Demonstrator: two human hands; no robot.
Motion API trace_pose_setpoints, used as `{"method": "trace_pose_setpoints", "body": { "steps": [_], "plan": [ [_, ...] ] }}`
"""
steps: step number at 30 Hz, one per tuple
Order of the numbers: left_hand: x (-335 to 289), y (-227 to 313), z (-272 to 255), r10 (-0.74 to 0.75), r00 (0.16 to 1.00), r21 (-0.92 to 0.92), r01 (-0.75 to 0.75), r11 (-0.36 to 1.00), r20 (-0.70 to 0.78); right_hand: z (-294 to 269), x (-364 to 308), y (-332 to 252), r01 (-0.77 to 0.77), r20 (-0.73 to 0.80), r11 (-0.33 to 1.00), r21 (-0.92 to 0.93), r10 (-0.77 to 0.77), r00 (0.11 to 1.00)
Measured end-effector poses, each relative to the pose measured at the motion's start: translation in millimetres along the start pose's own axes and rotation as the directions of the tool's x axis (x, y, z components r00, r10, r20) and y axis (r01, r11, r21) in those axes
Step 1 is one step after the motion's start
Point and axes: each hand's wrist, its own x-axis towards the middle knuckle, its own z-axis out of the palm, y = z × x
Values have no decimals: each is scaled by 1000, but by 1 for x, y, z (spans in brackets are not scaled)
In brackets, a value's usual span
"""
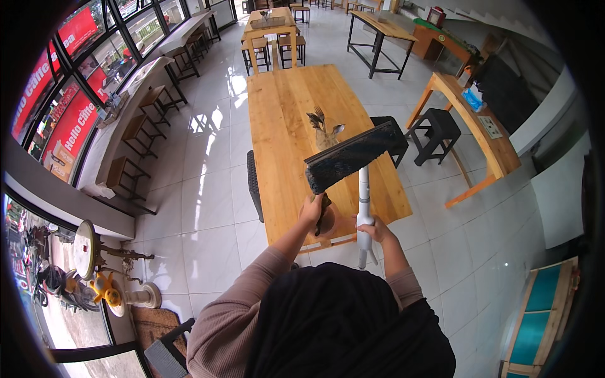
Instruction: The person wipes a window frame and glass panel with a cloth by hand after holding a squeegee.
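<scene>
A mop with a long black flat head (356, 151) and a white pole (364, 195) is raised in front of me, its head tilted over the wooden table (287, 101). My right hand (376, 230) is wrapped round the thick white lower part of the pole. My left hand (311, 213), just below the head's left end, is closed on a dark, narrow object (324, 217) whose kind I cannot make out. Behind the mop head, a vase with dried leaves (326, 133) stands on the table, partly hidden. A blurred pinkish round shape shows beside my left hand.
Black stools (435, 135) stand right of the table, and a dark seat (254, 186) at its left. A window counter (120, 138) with wooden stools runs along the left. A wooden desk (472, 120) stands right. A small ornate table (88, 249) and a doormat (157, 327) are lower left.
</scene>
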Motion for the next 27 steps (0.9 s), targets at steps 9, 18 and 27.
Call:
{"method": "trace_pose_setpoints", "body": {
  "steps": [9,18,27],
  "plan": [
    [-11,6,17,99,967,-66,-118,991,-236,1,-11,-3,-75,-29,995,-64,73,997],
    [4,-7,-17,114,992,-210,-100,973,56,12,-39,-14,197,-161,970,-141,-219,962],
    [2,-1,-26,67,889,-692,303,655,453,4,-107,-19,-72,-484,885,-459,-181,856]
  ]
}}
